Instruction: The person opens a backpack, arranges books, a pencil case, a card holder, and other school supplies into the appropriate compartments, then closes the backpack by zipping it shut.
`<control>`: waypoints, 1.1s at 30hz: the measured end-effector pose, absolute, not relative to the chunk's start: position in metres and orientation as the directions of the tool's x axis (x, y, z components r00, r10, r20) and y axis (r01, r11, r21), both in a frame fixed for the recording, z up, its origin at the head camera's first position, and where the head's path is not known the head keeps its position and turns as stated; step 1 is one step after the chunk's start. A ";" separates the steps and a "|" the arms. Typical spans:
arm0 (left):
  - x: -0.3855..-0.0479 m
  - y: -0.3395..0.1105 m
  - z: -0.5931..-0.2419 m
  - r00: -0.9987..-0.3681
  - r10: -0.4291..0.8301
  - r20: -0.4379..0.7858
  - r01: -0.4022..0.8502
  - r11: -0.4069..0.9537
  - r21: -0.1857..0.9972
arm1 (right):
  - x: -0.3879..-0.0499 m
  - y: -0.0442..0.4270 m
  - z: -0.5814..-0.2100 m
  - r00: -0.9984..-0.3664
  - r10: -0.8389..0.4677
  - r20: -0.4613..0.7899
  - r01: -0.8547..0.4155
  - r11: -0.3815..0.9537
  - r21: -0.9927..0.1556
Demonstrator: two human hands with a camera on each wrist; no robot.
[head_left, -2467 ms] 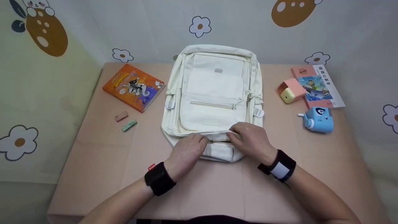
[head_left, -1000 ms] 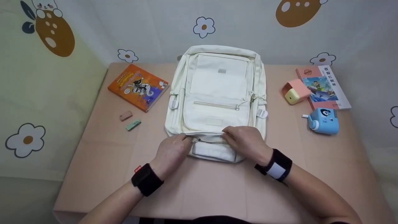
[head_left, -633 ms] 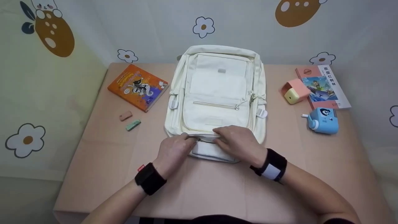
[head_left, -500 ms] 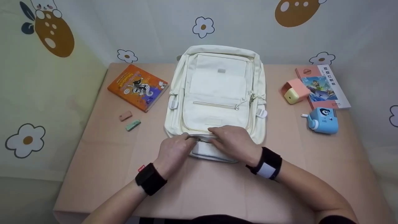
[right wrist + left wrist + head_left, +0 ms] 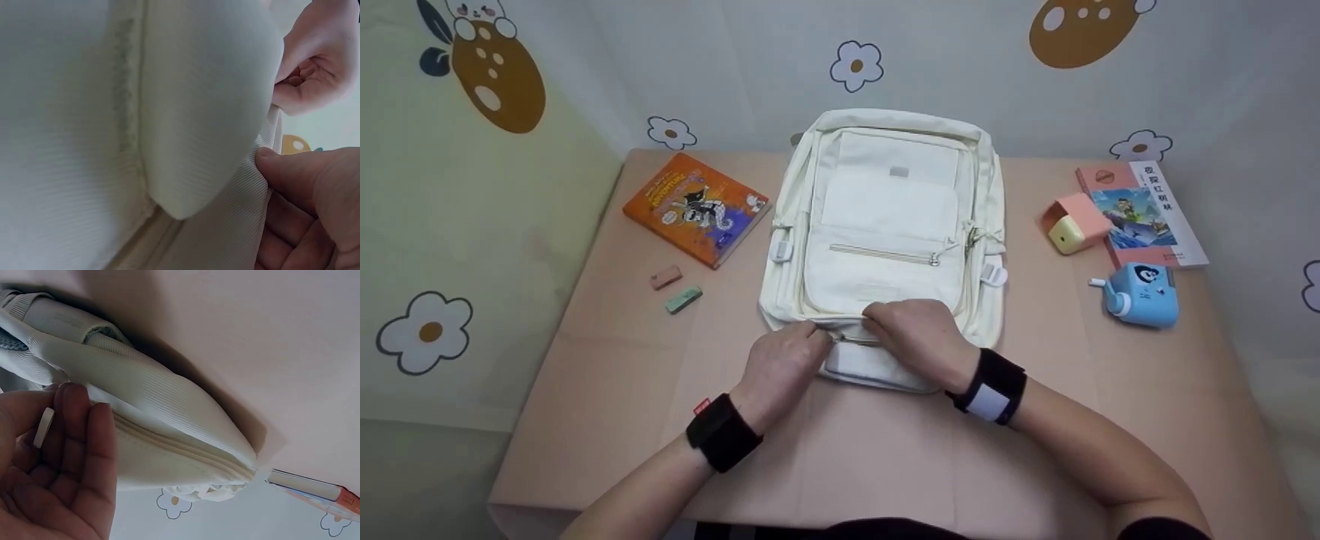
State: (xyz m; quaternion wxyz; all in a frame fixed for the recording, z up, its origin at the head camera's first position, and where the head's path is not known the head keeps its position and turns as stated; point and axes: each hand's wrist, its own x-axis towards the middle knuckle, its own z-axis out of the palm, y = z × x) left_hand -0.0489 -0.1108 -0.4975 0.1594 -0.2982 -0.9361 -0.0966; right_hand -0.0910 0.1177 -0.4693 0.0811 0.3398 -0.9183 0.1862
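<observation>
White backpack [image 5: 889,206]: left hand [image 5: 781,366], right hand [image 5: 924,339], each grip clamped on its near end

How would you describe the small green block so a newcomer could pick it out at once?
In the head view, find the big cream backpack, then the orange book left of it. Below that book lies the small green block, beside a pink block; its green colour and lower spot in the picture set it apart.
</observation>
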 end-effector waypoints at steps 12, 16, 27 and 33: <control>-0.051 -0.128 -0.495 -0.812 0.468 0.348 0.538 0.832 0.137 | -0.091 0.123 -0.468 -0.741 -0.585 0.331 -0.670 0.680 -0.298; -0.053 -0.144 -0.495 -0.832 0.419 0.364 0.502 0.847 0.174 | -0.091 0.127 -0.465 -0.745 -0.583 0.323 -0.666 0.680 -0.307; -0.050 -0.161 -0.499 -0.851 0.372 0.371 0.484 0.830 0.277 | -0.089 0.128 -0.465 -0.746 -0.589 0.312 -0.665 0.684 -0.299; -0.050 -0.159 -0.502 -0.869 0.367 0.333 0.467 0.829 0.307 | -0.087 0.124 -0.464 -0.740 -0.601 0.302 -0.671 0.686 -0.281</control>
